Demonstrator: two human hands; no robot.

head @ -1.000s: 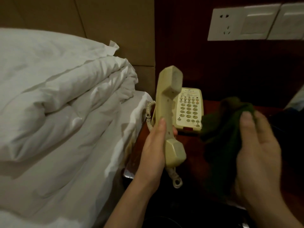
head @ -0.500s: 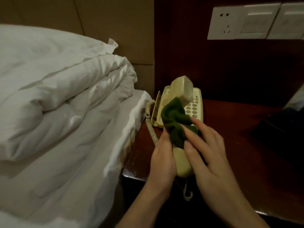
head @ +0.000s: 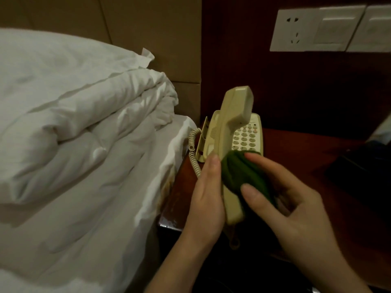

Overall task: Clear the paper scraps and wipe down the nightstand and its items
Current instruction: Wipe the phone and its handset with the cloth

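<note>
While gripping handset (head: 231, 132), left hand (head: 206, 193) upright.

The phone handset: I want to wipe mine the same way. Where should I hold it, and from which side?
Grip the handset by its straight lower shaft from the left, as the left hand does; that leaves the right side free for the green cloth.

The handset (head: 231, 132) and the telephone base (head: 257, 123) behind it are pale cream-yellow, as is the coiled cord (head: 193, 151); the base keypad has pale greenish buttons with a few reddish ones along its far row. The cloth (head: 239, 174) is dark green. The nightstand (head: 296, 157) is glossy reddish-brown. The duvet (head: 74, 123) at left is plain white. The socket plate (head: 296, 28) at far right is white on a dark brown wall panel (head: 243, 60).
</note>
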